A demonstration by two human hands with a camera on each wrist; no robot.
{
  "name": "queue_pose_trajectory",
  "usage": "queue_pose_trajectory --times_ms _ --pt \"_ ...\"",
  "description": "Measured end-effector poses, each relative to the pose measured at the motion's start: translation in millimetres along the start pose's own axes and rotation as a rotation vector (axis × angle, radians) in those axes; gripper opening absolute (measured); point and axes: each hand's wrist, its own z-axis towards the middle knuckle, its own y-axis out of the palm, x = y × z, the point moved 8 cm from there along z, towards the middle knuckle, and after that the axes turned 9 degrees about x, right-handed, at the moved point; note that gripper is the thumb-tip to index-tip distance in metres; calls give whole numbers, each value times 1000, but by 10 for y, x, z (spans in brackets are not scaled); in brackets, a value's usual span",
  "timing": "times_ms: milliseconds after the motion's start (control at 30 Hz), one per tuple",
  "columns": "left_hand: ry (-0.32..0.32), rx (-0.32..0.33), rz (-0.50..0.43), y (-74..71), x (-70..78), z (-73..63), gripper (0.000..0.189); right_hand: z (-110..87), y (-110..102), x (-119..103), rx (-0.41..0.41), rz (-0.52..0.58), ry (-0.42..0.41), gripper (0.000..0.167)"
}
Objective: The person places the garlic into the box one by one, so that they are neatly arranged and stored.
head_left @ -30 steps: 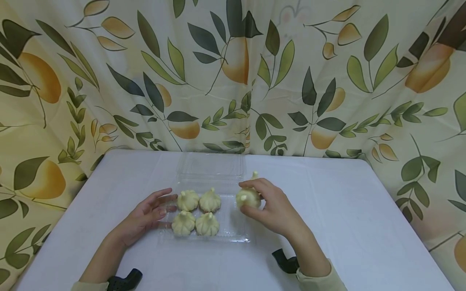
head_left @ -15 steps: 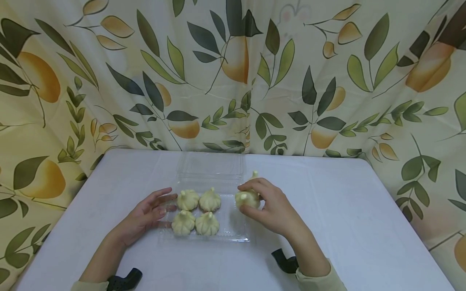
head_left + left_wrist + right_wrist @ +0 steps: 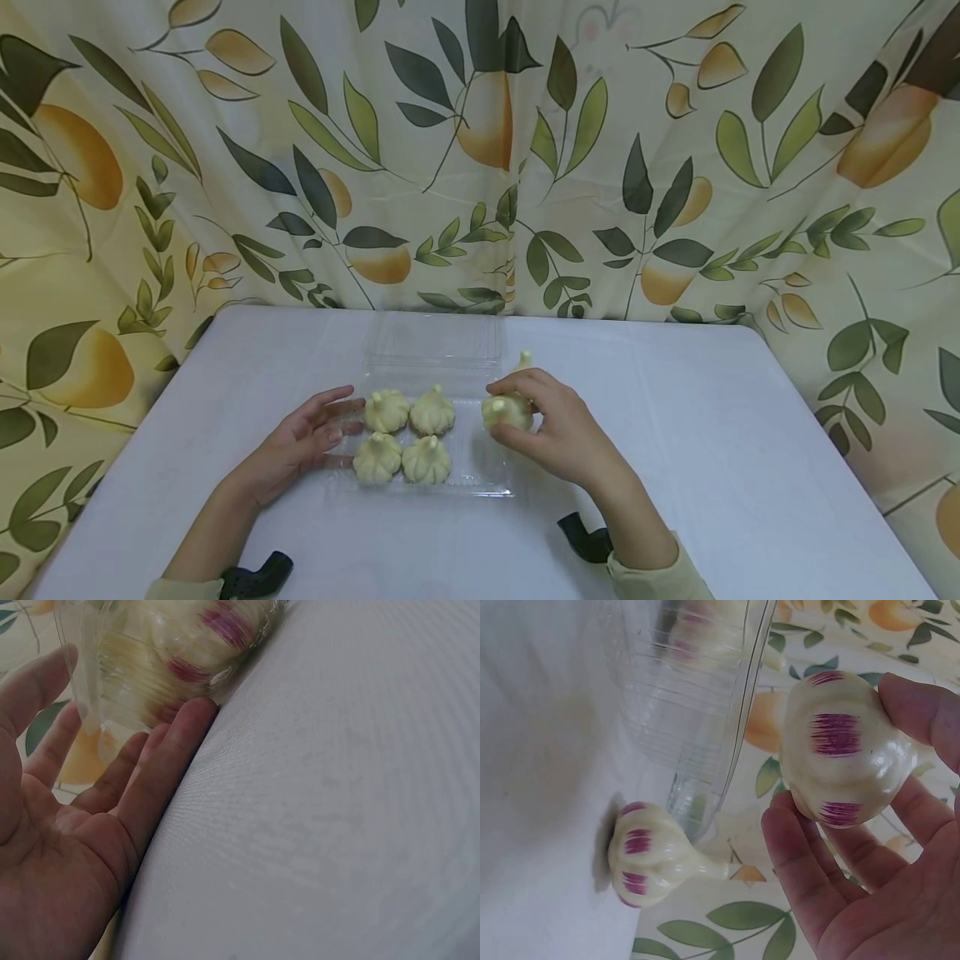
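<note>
Fingers (image 3: 900,705) round purple-striped garlic bulb (image 3: 844,746)

1. I sit at a small table (image 3: 712,433) laid with a plain white cloth, the sort of set-up made in a room at home or in a makeshift recording corner rather than a shop or workshop.
2. A curtain (image 3: 675,167) printed with pears and green leaves hangs close behind the table's far edge and wraps round past its left and right edges, closing off whatever room lies beyond.
3. On the table stands a clear plastic clamshell box (image 3: 480,479) with garlic bulbs (image 3: 405,433) in it, ordinary household food packaging.
4. I cannot tell which room this is.
</note>
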Motion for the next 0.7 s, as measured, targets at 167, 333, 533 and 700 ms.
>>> queue_pose_trajectory --times_ms 167,333,533,700 --pt "2 -2 -1 1 0 -3 60 -6 20 -12 -7 7 2 40" --pt "0 1 -1 -2 -5 -5 60 -5 34 -30 -10 11 -1 41" --pt "-2 5 -2 1 -3 -4 60 0 51 -41 -6 6 -19 41" --pt "4 0 -1 6 1 -2 60 -2 64 -43 -5 8 -24 40"
